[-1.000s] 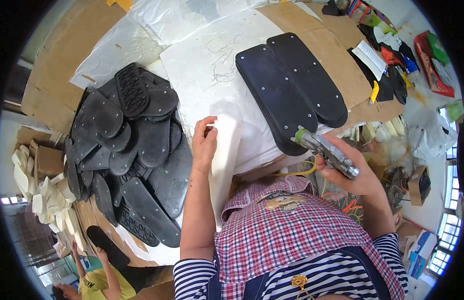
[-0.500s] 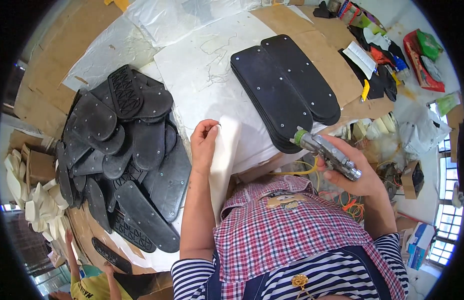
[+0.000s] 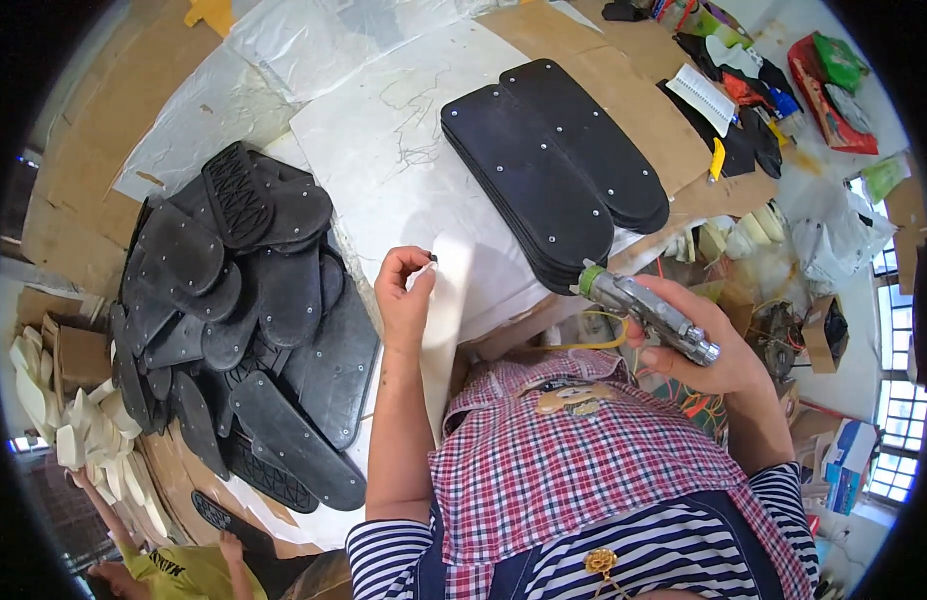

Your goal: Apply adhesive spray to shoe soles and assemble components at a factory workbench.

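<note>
While a silver, green-tipped tool sits in my right hand, fingers curled around it, near two stacks of black panels, my left hand pinches a tiny dark bit, unclear to me, beside a white piece. Further left, loose panels heap the counter.

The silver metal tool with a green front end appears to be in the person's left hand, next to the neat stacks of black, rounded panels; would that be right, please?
Not quite: in the head view, the silver metal tool with a green front end is in the right hand, not the left hand, next to the neat stacks of black, rounded panels.
</note>
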### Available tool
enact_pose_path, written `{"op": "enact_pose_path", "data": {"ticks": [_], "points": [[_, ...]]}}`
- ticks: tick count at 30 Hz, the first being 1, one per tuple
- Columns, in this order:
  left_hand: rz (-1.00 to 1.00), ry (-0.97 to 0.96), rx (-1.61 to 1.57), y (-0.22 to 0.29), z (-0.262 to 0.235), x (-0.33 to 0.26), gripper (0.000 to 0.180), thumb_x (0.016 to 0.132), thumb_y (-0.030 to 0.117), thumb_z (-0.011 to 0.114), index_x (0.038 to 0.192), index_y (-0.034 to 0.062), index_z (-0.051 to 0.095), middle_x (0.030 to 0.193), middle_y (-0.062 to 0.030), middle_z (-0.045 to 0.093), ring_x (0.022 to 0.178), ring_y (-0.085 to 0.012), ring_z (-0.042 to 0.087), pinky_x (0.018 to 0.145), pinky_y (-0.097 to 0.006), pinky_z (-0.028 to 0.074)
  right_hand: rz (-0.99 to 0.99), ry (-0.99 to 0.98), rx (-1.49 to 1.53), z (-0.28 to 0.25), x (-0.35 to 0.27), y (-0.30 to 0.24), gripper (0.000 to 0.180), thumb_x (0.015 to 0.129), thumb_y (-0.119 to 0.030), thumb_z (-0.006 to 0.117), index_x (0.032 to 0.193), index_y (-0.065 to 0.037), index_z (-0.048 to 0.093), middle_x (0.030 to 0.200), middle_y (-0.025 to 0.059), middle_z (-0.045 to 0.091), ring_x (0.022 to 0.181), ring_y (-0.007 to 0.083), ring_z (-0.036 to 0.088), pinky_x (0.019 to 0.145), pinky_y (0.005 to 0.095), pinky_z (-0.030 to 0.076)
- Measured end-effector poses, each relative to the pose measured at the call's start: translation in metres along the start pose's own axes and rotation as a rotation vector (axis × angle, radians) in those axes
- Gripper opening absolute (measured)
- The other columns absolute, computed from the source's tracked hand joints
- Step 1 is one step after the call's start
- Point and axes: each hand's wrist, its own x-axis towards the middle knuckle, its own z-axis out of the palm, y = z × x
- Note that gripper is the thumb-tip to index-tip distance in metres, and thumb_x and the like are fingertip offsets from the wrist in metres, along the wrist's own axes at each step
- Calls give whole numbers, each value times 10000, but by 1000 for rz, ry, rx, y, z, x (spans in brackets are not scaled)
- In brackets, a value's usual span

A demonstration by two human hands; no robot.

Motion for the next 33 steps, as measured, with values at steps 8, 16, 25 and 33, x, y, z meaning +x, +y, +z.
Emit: {"op": "enact_pose_path", "data": {"ticks": [8,16,25,33], "points": [[134,45,186,-10,-6,1,126,742,-57,534,837,26,541,873,-23,554,849,-105,516,772,-227,408,-17,-72,-34,-5,-2,-13,647,767,-87,676,1332,-13,370,948,81,584,867,150,563,771,302,470],[9,101,94,2,4,2,150,769,-24,547,914,10,565,862,-20,564,816,-109,530,758,-234,423,13,-72,-33,-1,-2,-19,637,781,-135,681,1324,-5,375,930,74,583,851,150,564,761,299,473],[-87,-96,125,12,8,-12,124,820,55,574,928,2,605,841,-18,589,781,-80,527,722,-221,428,-22,-25,-87,4,-1,-12,615,771,-62,654,1327,-38,393,899,61,591,804,132,565,739,277,468],[-109,-160,332,13,9,-17,136,797,69,636,914,16,592,881,-16,565,791,-98,517,742,-236,434,-25,14,-32,9,-2,-3,588,780,-37,643,1321,-63,415,917,55,594,772,116,559,729,263,459]]}}
